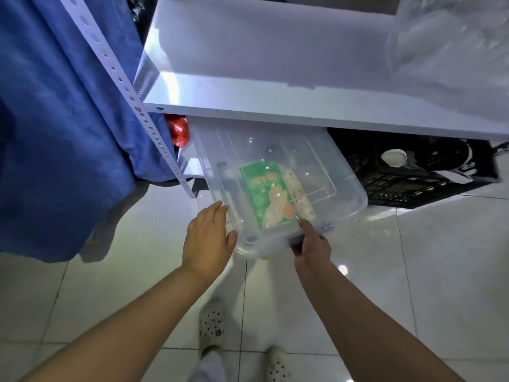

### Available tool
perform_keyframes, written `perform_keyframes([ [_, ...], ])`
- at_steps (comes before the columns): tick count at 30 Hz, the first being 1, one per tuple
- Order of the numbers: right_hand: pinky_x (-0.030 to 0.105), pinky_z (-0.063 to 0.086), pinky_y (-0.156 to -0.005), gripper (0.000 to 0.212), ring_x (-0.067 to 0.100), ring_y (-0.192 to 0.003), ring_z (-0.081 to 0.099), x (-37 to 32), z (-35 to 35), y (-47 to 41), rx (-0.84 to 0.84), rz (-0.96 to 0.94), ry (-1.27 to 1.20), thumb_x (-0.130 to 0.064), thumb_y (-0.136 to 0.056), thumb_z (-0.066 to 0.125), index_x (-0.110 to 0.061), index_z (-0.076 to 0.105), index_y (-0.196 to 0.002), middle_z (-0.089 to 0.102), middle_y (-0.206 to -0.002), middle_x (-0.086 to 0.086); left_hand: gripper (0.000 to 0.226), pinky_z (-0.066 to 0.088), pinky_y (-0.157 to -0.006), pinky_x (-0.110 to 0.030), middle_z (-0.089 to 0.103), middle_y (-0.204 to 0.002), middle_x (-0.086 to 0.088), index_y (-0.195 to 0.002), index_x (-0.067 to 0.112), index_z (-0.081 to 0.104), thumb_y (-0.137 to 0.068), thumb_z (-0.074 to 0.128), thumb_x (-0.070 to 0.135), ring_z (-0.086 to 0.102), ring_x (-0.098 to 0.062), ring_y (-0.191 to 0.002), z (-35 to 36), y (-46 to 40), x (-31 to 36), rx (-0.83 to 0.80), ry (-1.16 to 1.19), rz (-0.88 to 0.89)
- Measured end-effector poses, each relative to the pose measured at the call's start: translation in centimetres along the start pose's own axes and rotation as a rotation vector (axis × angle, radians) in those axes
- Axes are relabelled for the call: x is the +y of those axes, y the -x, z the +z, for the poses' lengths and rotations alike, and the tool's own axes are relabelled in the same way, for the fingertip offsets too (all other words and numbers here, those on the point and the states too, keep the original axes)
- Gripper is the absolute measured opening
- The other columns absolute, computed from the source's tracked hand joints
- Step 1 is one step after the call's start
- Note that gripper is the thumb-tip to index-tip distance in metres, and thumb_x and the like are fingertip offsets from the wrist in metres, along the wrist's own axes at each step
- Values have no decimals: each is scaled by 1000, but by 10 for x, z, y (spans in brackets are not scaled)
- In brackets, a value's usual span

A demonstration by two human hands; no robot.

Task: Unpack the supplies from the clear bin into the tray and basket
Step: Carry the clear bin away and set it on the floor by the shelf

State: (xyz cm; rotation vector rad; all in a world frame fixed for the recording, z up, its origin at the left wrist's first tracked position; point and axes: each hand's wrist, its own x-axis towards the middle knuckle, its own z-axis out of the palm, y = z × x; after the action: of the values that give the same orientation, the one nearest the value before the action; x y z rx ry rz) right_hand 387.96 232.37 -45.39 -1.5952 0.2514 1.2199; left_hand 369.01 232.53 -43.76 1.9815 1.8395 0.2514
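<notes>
Clear bin: a lidded see-through plastic box, half under the white shelf board, its near end sticking out over the tiled floor.
Bin contents: a green packet printed with a glove picture lies flat inside; just beside it, on its right, lies a pale tube-shaped pack. Both show through the lid.
Left hand: fingers straight and relaxed, laid against the bin's near left corner, gripping nothing.
Right hand: fingers curled round the latch at the bin's near edge, thumb on top of the lid.
Black basket: a slatted crate to the right of the bin, under the same shelf, holding dark items and a white cap.
Blue cloth: hangs at the left, beside the perforated shelf post.
Red bag: behind the bin's far left corner.
Shoes: pale perforated clogs on the tiles below.
</notes>
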Motion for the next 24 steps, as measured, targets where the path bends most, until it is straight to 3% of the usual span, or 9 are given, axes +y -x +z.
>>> perform_keyframes([
  [4,40,54,-69,11,17,-54,62,17,37,12,-2,18,-74,-4,-83,67,-8,57,-85,65,-65,3,60,46,-93,-41,50,-131,-7,-135,9,34,-87,61,33,54,-26,-113,3,2,-5,-118,471,-435],
  [6,45,53,-83,15,21,-70,65,25,49,15,-83,28,-72,-4,-85,65,-7,59,-99,67,-80,6,45,52,-84,-44,61,-107,-10,-118,8,40,-85,65,25,63,-31,-94,3,-5,-10,-145,765,-602],
  [9,48,51,-90,22,29,-90,64,25,51,14,-220,58,118,-22,-92,56,-9,55,-111,65,-97,9,34,52,-86,-50,56,-77,-5,-92,11,42,-75,71,16,65,-36,-88,-2,-23,-19,-64,940,-737],
  [12,40,54,-79,33,30,-92,63,5,38,-3,-88,-46,262,-37,-96,46,-9,51,-112,60,-101,11,31,52,-86,-50,46,-71,-4,-74,15,39,-61,67,15,59,-28,-75,-10,-47,-28,26,1069,-736],
  [15,32,50,-68,22,25,-79,59,-24,35,-20,71,-162,309,-27,-97,42,-8,50,-106,60,-94,12,30,54,-85,-45,54,-79,-12,-90,0,49,-69,69,10,58,-26,-72,-12,-74,-41,119,1115,-729],
  [17,28,49,-64,16,19,-67,56,-36,44,-29,61,-165,377,-17,-95,44,-5,54,-97,61,-85,13,30,56,-82,-38,54,-77,-10,-96,-5,48,-75,68,4,57,-20,-65,-14,-92,-50,162,1148,-733],
  [19,24,50,-62,13,16,-63,56,-41,59,-36,45,-168,393,-10,-93,48,-3,57,-88,62,-80,13,23,55,-75,-31,43,-67,-2,-81,6,44,-80,65,-3,50,-14,-57,-19,-110,-54,200,1167,-712],
  [21,22,51,-62,13,15,-64,57,-43,76,-40,8,-147,276,-5,-92,51,-5,58,-80,62,-77,12,32,53,-68,-26,40,-64,-1,-72,15,38,-82,63,-4,49,-14,-57,-27,-131,-56,227,1167,-688],
  [24,18,53,-55,10,12,-62,58,-46,103,-51,-65,-142,131,-3,-91,55,-7,58,-82,60,-74,8,30,52,-64,-32,48,-67,-9,-72,15,40,-84,63,-1,52,-19,-57,-32,-159,-66,258,1167,-689],
])
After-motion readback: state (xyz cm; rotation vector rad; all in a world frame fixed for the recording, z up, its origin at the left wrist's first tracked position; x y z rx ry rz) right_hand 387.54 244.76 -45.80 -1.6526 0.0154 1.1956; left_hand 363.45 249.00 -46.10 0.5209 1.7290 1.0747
